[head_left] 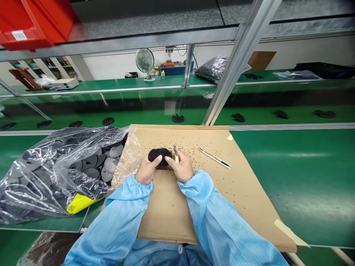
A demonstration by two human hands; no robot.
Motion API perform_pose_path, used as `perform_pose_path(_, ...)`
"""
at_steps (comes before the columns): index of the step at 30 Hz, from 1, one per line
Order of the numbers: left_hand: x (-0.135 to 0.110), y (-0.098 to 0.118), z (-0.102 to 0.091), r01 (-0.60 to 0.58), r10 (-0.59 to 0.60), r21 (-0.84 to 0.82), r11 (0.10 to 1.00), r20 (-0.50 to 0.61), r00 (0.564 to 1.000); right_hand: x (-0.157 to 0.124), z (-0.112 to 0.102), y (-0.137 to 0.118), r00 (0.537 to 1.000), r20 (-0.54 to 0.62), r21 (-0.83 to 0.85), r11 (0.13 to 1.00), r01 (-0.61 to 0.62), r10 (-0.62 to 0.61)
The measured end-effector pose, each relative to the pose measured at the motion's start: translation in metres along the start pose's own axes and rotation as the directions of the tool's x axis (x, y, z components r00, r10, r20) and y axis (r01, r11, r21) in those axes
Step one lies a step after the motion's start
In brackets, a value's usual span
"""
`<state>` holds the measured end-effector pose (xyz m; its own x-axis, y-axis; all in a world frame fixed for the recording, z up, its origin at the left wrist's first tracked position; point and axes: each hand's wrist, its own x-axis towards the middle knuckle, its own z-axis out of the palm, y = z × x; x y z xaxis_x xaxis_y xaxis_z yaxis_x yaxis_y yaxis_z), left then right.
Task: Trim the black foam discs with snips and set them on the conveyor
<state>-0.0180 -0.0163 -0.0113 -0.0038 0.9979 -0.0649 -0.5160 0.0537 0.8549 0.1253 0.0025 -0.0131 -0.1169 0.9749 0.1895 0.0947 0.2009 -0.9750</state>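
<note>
My left hand (146, 170) grips a black oval plastic part (159, 154) over the cardboard sheet (194, 199), thumb pressed on its top. My right hand (181, 168) is closed round a small metal cutting tool (175, 153) whose tip touches the part's right edge. Both arms wear light blue sleeves. Tiny black trimmings are scattered over the cardboard around my hands.
A clear plastic bag (55, 173) full of grey-black parts lies open at the left. A slim metal tool (215, 158) rests on the cardboard at the right. Behind runs a green conveyor (291, 114) carrying several black parts, with a metal post (235, 62) and a small fan (145, 62) beyond.
</note>
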Motion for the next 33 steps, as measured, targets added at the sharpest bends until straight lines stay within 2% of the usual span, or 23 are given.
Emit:
perform_pose_path(3,-0.002,0.0,-0.001,-0.026,0.024,0.02,0.999,0.08,0.996,0.0,0.002,0.0,0.999,0.002,0.114,0.993,-0.032,0.032)
perform_pose_path(9,-0.001,-0.004,-0.004,-0.044,0.04,0.052,0.998,0.089,0.995,0.001,0.007,-0.003,0.983,-0.036,0.325,0.933,-0.156,0.177)
perform_pose_path(11,-0.001,-0.005,-0.004,-0.036,0.031,0.051,0.998,0.092,0.995,0.002,0.008,-0.003,0.979,-0.047,0.339,0.925,-0.173,0.201)
perform_pose_path(13,-0.001,-0.005,-0.003,-0.023,0.019,0.043,0.999,0.081,0.997,0.003,0.007,-0.003,0.98,-0.071,0.278,0.947,-0.161,0.188)
perform_pose_path(17,0.001,-0.004,-0.004,0.016,-0.016,-0.004,1.0,0.049,0.999,0.002,0.006,-0.002,0.992,-0.106,0.074,0.995,-0.063,0.07)
perform_pose_path(19,0.003,-0.003,-0.007,0.069,-0.069,-0.047,0.996,0.009,0.998,0.0,0.006,-0.001,0.998,-0.057,0.073,0.997,0.0,0.004)
perform_pose_path(22,0.006,0.002,-0.012,0.212,-0.219,-0.14,0.967,-0.034,0.975,-0.004,0.008,-0.001,0.994,0.055,0.133,0.987,0.086,-0.094)
perform_pose_path(25,0.007,0.006,-0.016,0.371,-0.376,-0.21,0.905,0.017,0.927,-0.008,0.009,-0.002,0.977,0.045,0.012,0.978,0.208,-0.208)
perform_pose_path(27,0.006,0.008,-0.016,0.44,-0.436,-0.226,0.869,0.07,0.897,-0.009,0.009,-0.004,0.962,0.012,-0.089,0.958,0.272,-0.272)
perform_pose_path(30,0.004,0.008,-0.016,0.486,-0.465,-0.23,0.843,0.141,0.874,-0.01,0.009,-0.007,0.943,0.007,-0.142,0.933,0.331,-0.334)
perform_pose_path(33,0.003,0.008,-0.017,0.486,-0.451,-0.222,0.845,0.193,0.872,-0.011,0.009,-0.009,0.912,0.025,-0.155,0.899,0.409,-0.41)
